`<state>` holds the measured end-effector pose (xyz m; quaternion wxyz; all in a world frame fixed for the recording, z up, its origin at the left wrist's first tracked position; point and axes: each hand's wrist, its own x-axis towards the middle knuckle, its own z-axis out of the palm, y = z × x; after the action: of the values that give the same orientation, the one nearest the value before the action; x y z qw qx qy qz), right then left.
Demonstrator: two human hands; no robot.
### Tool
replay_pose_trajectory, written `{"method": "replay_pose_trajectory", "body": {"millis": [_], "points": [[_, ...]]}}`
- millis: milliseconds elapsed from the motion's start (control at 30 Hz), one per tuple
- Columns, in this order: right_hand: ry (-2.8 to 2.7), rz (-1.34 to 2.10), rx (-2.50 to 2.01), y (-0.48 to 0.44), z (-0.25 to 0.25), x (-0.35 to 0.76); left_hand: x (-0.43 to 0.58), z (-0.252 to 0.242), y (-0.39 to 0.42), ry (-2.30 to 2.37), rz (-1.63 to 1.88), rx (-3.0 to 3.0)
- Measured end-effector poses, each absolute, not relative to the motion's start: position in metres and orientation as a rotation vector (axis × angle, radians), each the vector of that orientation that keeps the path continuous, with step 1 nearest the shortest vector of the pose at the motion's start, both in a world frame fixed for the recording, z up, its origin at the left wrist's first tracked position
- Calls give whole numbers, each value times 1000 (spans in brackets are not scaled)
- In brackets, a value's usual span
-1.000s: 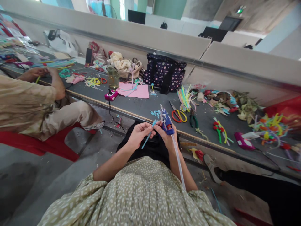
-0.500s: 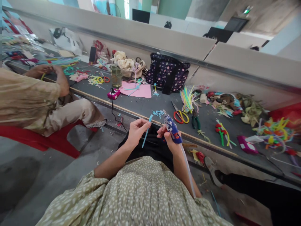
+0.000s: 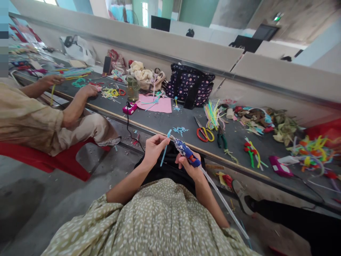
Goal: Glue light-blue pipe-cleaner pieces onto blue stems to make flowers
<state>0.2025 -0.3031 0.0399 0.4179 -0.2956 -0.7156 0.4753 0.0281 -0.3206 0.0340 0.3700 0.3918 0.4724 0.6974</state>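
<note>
Between thumb and fingertips, my left hand (image 3: 155, 149) pinches a light blue strip (image 3: 164, 153) that hangs downward, with a short piece crossing its top. My right hand (image 3: 192, 166) is wrapped round a blue glue gun (image 3: 186, 153) with a whitish, crusted front. A long clear glue stick (image 3: 225, 202) trails from the gun's back end. The gun's nozzle is at the top of the strip beside my left fingertips; whether they touch is too small to tell. Small blue pieces (image 3: 180, 130) lie on the dark table (image 3: 160, 122) just beyond my hands.
Red-and-yellow scissors (image 3: 205, 134), green pliers (image 3: 221, 139) and a bundle of coloured strips (image 3: 212, 115) lie to the right. Behind are a pink sheet (image 3: 162, 105), a glass mug (image 3: 132, 89) and a dotted bag (image 3: 190, 83). A person (image 3: 29, 117) sits at the left.
My right hand has tilted the glue gun and moved it left, bringing its nozzle to the strip. The person at the left has spread their hands apart, one reaching onto the table.
</note>
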Motion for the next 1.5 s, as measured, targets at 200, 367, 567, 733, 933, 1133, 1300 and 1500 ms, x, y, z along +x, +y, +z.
{"method": "replay_pose_trajectory", "body": {"millis": [200, 367, 567, 733, 933, 1133, 1300, 1500], "points": [[-1801, 1189, -772, -303, 41, 201, 29, 34, -321, 1204, 1768, 1024], [-1801, 1154, -778, -303, 41, 201, 30, 35, -322, 1205, 1768, 1047], [-1801, 1127, -803, -304, 42, 200, 31, 35, -322, 1201, 1761, 1045], [-1815, 1123, -818, -305, 44, 201, 31, 35, -322, 1194, 1756, 1054], [-1828, 1126, -861, -305, 43, 202, 31, 35, -323, 1197, 1750, 1067], [-1835, 1096, -879, -303, 34, 203, 31, 35, -323, 1198, 1742, 1046], [-1836, 1082, -895, -302, 29, 205, 31, 33, -323, 1181, 1746, 1055], [-1853, 1057, -931, -303, 30, 204, 31, 33, -322, 1175, 1750, 1067]]}}
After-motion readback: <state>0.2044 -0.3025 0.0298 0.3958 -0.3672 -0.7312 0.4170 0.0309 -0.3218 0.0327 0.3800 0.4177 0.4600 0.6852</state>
